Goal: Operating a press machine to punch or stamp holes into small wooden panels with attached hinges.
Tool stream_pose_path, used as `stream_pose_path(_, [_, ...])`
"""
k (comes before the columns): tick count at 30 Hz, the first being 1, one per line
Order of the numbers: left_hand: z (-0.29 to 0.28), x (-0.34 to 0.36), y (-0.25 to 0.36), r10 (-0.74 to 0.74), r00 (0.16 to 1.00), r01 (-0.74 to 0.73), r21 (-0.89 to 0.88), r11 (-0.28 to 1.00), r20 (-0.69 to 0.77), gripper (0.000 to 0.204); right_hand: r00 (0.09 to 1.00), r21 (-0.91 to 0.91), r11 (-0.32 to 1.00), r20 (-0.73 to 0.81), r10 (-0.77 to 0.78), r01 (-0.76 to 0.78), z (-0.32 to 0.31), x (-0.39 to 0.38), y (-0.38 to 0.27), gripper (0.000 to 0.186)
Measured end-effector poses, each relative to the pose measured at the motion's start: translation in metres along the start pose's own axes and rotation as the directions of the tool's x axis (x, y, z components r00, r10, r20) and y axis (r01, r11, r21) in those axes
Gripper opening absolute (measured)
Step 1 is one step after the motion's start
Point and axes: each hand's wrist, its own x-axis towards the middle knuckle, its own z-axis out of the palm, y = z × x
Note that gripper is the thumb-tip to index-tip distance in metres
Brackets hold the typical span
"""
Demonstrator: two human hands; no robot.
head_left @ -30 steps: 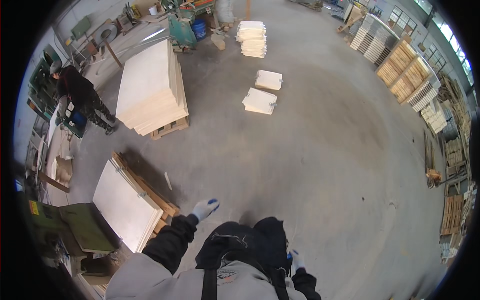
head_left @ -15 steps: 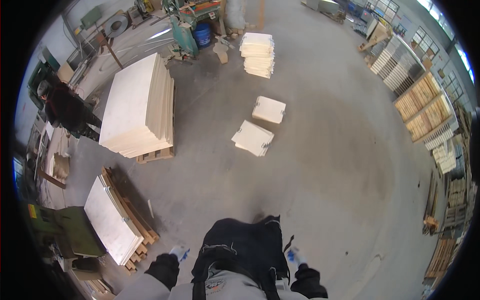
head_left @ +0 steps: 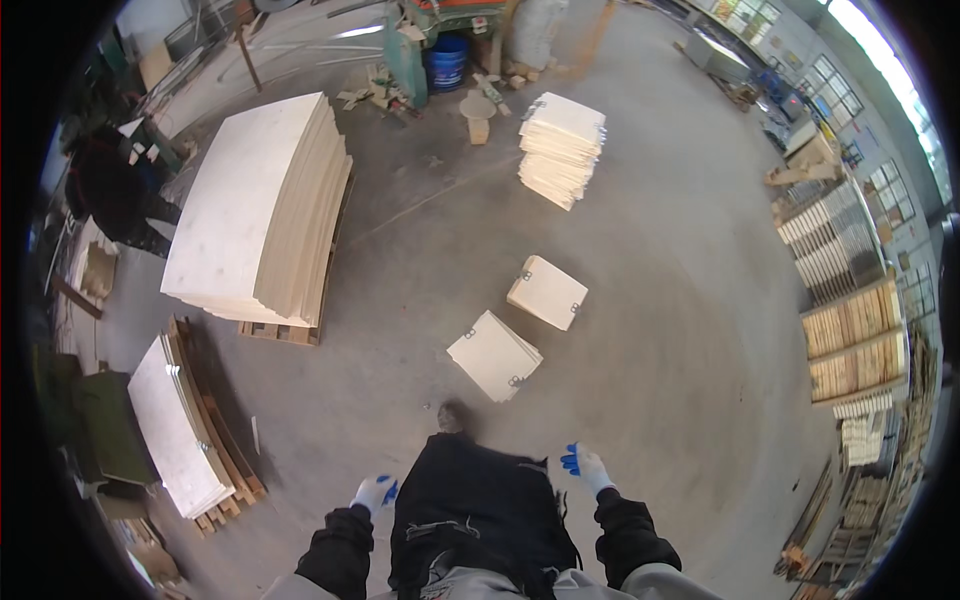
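From my end: nothing shows in either glove. Right hand (head_left: pixel 587 467) is loose, fingers slightly apart, clear of everything. Left hand (head_left: pixel 376 493) has its fingers half curled, palm hidden from me, but I see nothing in it. I read both as released.

Risks, my judgement: the near board stack (head_left: pixel 494 356) isn't square, sheets fan out on its right side. Grab it off one edge and loose sheets could slide out. Metal clips (head_left: pixel 517 381) sit at its edges; a glove could snag on one, or a poor clip hold could let the boards shift. The shoe (head_left: pixel 450 416) is ahead of the black apron (head_left: pixel 470 510), short of that stack; too long a step could kick a corner. The apron also bulges forward and could mask footing. Wood strip (head_left: pixel 255 435) on the floor at left is a slip hazard if I drift that way.

Position: near stack lies flat on the concrete floor (head_left: pixel 680 300), ahead of both hands, roughly between their lines, touching neither. The second small stack (head_left: pixel 548 292) lies just beyond it and to the right, nearly corner to corner; I can't tell if they touch.
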Motion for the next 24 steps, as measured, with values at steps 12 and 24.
stream_pose_path(12, [0.166, 0.040, 0.174, 0.293, 0.866, -0.325, -0.010, 0.946, -0.405, 0.037, 0.954, -0.591, 0.754, 0.251, -0.166, 0.287, -0.056, 0.268, -0.125, 0.056])
stream_pose_path(24, [0.392, -0.009, 0.161, -0.110, 0.868, -0.316, 0.710, 0.629, 0.484, 0.026, 0.900, -0.626, 0.727, 0.435, 0.026, 0.282, -0.029, 0.339, -0.162, 0.053])
